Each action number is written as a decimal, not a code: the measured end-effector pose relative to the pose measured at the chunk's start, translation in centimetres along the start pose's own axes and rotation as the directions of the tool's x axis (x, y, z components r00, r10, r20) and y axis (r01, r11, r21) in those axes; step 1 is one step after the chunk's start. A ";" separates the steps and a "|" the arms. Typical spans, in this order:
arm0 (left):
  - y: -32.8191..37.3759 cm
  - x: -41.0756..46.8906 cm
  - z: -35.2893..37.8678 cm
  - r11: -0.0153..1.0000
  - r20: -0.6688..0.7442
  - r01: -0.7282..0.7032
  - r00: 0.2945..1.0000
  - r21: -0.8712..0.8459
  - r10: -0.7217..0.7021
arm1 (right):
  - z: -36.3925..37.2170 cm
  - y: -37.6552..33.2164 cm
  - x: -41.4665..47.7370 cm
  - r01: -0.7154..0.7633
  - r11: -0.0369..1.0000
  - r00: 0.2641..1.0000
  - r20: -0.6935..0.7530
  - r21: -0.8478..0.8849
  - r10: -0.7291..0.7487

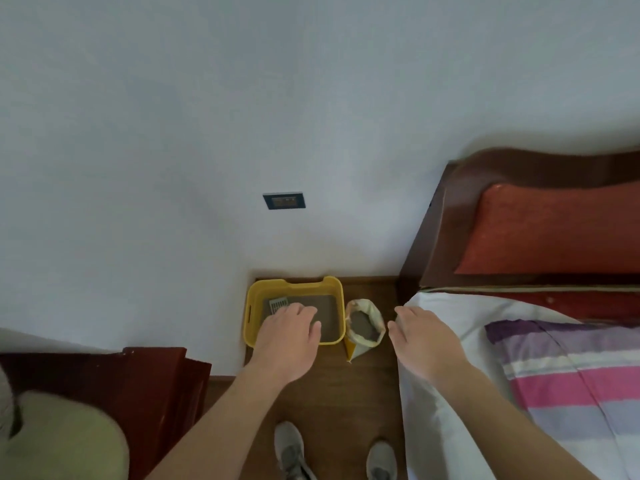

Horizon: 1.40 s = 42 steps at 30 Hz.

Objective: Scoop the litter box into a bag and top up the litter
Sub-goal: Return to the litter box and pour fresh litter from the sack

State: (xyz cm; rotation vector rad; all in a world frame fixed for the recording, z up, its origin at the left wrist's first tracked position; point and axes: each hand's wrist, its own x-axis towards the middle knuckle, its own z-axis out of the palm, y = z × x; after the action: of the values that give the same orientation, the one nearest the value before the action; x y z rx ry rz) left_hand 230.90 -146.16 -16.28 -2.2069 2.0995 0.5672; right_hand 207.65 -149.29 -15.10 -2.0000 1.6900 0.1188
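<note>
A yellow litter box with grey litter stands on the wooden floor against the white wall. A pale slotted scoop lies in its far left corner. Right beside the box stands an open bag of grey litter with a yellow side. My left hand hovers over the box's near half, fingers spread and empty, hiding part of the litter. My right hand is held out to the right of the bag, open and empty, in front of the bed's edge.
A bed with a white sheet, striped pillow and dark wooden headboard fills the right. Dark red furniture stands at the lower left. My shoes are on the narrow strip of floor between them. A wall socket sits above the box.
</note>
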 end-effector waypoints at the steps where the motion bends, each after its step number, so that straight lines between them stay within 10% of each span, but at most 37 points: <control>1: -0.5 1.2 0.6 1.000 0.000 -0.016 1.000 0.004 0.016 | 0.6 0.0 1.0 -0.012 1.000 1.000 0.000 0.012 0.012; 14: -5.3 14.7 12.1 0.988 0.052 -0.155 0.987 -0.007 0.155 | 13.8 2.5 14.6 -0.134 0.989 0.991 0.016 0.059 0.133; 27: -9.2 30.6 42.4 0.949 0.069 -0.309 0.950 0.060 0.305 | 39.1 15.5 36.3 -0.035 0.994 0.992 -0.124 -0.106 0.022; 42: -9.3 37.3 56.4 0.766 0.081 -0.608 0.791 0.211 0.606 | 51.2 23.9 47.2 0.007 0.985 0.983 -0.179 -0.172 -0.038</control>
State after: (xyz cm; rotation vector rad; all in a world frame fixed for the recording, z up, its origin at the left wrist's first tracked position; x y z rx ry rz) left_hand 227.48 -165.33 -81.71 -1.3658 2.7101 0.3203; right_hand 208.66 -171.54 -85.24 -2.2140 1.8230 0.0776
